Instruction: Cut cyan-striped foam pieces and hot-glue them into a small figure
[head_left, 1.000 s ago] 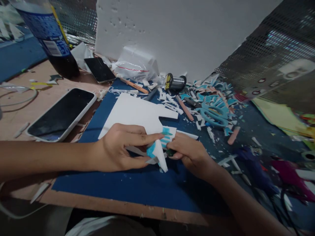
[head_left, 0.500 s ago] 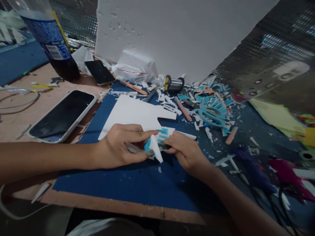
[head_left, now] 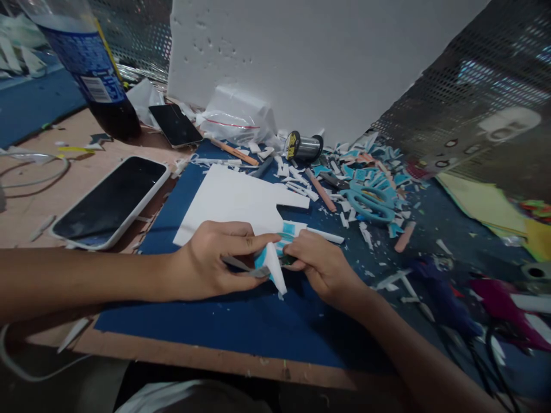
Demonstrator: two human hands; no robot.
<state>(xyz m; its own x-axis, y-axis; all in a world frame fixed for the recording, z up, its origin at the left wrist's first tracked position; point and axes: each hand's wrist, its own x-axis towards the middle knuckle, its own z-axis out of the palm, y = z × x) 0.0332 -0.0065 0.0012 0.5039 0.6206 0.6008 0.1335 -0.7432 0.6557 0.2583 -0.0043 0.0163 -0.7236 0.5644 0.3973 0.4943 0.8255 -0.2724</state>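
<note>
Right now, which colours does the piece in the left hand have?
The piece is white and light blue, in the head view.

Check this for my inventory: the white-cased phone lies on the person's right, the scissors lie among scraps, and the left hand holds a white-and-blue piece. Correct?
One slip: the head view shows the white-cased phone on the person's left. The scissors do lie among scraps, and the left hand does hold the white-and-blue piece.

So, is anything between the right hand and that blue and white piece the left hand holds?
Only something small and dark by the right hand, too unclear to identify; nothing else visible before the piece.
</note>
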